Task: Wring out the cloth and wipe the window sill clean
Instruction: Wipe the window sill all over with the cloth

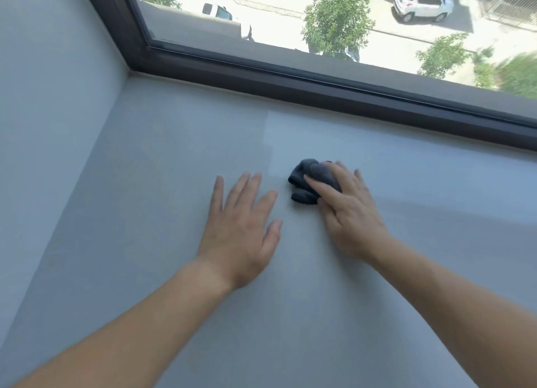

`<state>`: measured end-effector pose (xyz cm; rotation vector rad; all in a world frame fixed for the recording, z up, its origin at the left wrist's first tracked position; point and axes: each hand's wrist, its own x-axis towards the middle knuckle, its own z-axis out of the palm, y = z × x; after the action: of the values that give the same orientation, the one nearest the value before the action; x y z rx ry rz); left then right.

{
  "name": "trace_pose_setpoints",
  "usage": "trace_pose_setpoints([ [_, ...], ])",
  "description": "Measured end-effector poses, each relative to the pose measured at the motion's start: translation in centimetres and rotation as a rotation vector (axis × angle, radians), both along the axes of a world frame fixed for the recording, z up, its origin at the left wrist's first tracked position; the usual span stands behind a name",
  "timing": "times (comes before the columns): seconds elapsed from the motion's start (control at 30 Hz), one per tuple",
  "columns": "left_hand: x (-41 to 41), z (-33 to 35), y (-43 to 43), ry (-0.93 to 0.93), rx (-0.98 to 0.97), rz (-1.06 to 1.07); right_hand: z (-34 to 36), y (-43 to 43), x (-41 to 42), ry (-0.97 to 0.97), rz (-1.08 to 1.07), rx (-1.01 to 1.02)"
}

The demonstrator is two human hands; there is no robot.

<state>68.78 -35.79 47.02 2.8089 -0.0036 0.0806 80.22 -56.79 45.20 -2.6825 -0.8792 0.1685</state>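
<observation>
A small dark grey cloth (308, 181), bunched up, lies on the pale grey window sill (162, 161). My right hand (348, 213) lies on top of the cloth with straight fingers and presses it onto the sill; its palm hides the cloth's right part. My left hand (241, 228) rests flat on the sill just left of the cloth, fingers spread, holding nothing.
A dark window frame (319, 88) runs along the far edge of the sill, with glass above it. A pale side wall (52, 97) closes the sill on the left. A brighter reflective patch (290, 132) lies on the sill behind the cloth.
</observation>
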Motion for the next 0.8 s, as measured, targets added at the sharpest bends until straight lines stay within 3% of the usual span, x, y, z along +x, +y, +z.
trace_pose_setpoints([
  [0.17,-3.1,-1.5,-4.4,0.094,0.004,0.056,0.5,-1.6,5.2,0.013,-0.621,0.081],
  [0.23,-3.3,-2.1,-4.8,0.126,0.044,0.066,0.2,-0.3,2.7,-0.003,-0.526,0.067],
  [0.33,-3.2,-2.5,-5.1,0.143,0.100,0.064,-0.5,-1.0,-2.5,-0.013,-0.107,0.054],
  [0.4,-3.0,-2.5,-5.3,0.150,0.108,0.077,-0.3,-3.3,-2.6,0.013,0.027,0.020],
  [0.47,-2.8,-2.7,-5.5,0.151,0.122,0.081,-0.3,-5.5,0.0,0.003,-0.049,-0.009],
  [0.6,-2.2,-3.0,-5.8,0.148,0.120,0.089,-0.2,-5.8,2.7,-0.014,-0.500,0.051],
  [0.67,-1.9,-3.0,-5.7,0.146,0.112,0.096,-0.7,-4.3,-0.4,-0.025,-0.388,0.058],
  [0.8,-1.6,-3.1,-5.6,0.128,0.073,0.090,-1.1,-5.2,-5.6,0.009,0.044,0.020],
])
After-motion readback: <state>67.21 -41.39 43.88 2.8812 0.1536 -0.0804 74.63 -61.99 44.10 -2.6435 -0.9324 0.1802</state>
